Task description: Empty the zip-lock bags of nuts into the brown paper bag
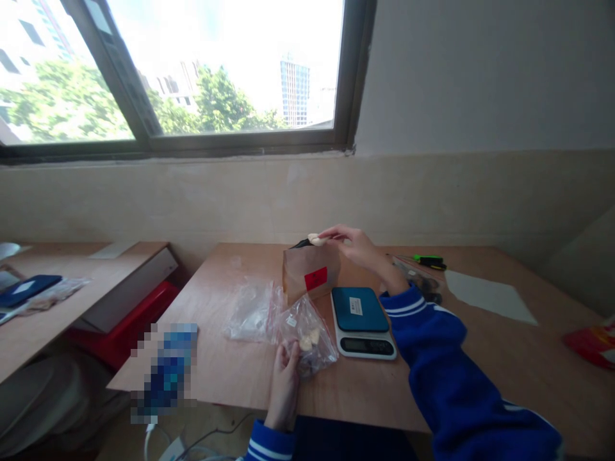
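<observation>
Wooden table – right hand pinches pale piece over paper bag; left hand grips plastic bag.

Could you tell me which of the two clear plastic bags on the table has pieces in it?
The bag beside the scale, touched by the left hand; the other bag lies flat and looks empty.

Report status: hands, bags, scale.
Right hand pinches a pale piece over the open paper bag. Left hand grips the clear plastic bag. Scale bare, beside both bags.
</observation>
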Demonstrator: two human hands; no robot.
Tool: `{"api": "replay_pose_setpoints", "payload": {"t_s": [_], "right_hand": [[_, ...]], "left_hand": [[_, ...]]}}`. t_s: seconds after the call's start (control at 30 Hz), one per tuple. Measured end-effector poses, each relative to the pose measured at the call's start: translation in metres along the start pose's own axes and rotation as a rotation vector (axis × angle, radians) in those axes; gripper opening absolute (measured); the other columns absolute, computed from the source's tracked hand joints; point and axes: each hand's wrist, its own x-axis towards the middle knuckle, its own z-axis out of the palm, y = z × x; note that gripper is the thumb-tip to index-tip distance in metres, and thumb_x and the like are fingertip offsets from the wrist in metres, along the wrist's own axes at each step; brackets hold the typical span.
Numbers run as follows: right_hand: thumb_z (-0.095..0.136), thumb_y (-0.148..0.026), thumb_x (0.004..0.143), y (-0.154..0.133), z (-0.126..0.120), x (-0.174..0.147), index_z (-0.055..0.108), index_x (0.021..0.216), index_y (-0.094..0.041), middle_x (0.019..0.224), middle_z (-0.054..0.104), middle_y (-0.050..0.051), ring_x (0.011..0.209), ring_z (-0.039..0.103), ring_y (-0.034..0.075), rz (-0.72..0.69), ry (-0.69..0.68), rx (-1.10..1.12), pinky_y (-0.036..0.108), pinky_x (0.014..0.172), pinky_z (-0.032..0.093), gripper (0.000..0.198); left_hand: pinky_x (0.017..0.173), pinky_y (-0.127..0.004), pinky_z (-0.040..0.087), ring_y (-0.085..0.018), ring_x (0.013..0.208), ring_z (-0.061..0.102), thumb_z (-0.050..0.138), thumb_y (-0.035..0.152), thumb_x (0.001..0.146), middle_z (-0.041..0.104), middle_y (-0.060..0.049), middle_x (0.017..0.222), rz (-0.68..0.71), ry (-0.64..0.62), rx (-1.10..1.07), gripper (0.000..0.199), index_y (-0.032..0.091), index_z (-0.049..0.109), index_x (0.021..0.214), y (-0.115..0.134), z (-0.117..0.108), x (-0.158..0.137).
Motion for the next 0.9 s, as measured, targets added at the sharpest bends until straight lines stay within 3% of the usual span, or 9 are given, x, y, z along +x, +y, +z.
{"api": "replay_pose_setpoints", "payload": {"t_s": [0.2,0.5,0.77,0.9], "right_hand": [[0.050,-0.027,0.088,0.000,0.001,-0.007,0.068,0.095,-0.020,0.097,0.070,0.005,0.093,0.063,0.019,-0.012,-0.002,-0.068,0.035,0.085,0.048,0.021],[0.049,-0.037,0.091,0.010,-0.002,-0.004,0.065,0.100,-0.020,0.097,0.067,0.005,0.092,0.062,0.018,-0.037,0.086,0.099,0.033,0.084,0.047,0.025],[0.041,-0.017,0.091,0.014,0.003,0.004,0.068,0.090,-0.019,0.091,0.063,0.005,0.086,0.060,0.016,-0.148,0.002,-0.110,0.030,0.080,0.047,0.027],[0.041,-0.006,0.083,0.013,0.012,0.004,0.071,0.080,-0.018,0.106,0.059,0.009,0.101,0.057,0.020,-0.231,-0.048,-0.245,0.036,0.091,0.044,0.032]], "left_hand": [[0.079,-0.029,0.049,-0.017,0.086,0.064,0.074,0.040,0.072,0.067,-0.003,0.090,-0.005,-0.012,0.004,0.034,0.019,0.060,0.094,0.000,0.000,0.000],[0.076,-0.026,0.049,-0.015,0.082,0.062,0.077,0.039,0.068,0.067,-0.002,0.086,0.005,0.000,0.000,0.033,0.019,0.061,0.090,0.004,0.002,-0.002],[0.072,-0.027,0.050,-0.015,0.079,0.063,0.076,0.040,0.069,0.066,-0.002,0.086,-0.010,-0.008,0.005,0.036,0.019,0.059,0.093,0.002,0.000,-0.001],[0.073,-0.026,0.049,-0.014,0.080,0.062,0.077,0.040,0.068,0.065,-0.001,0.085,0.002,0.000,0.007,0.036,0.019,0.059,0.091,0.001,-0.001,0.000]]}}
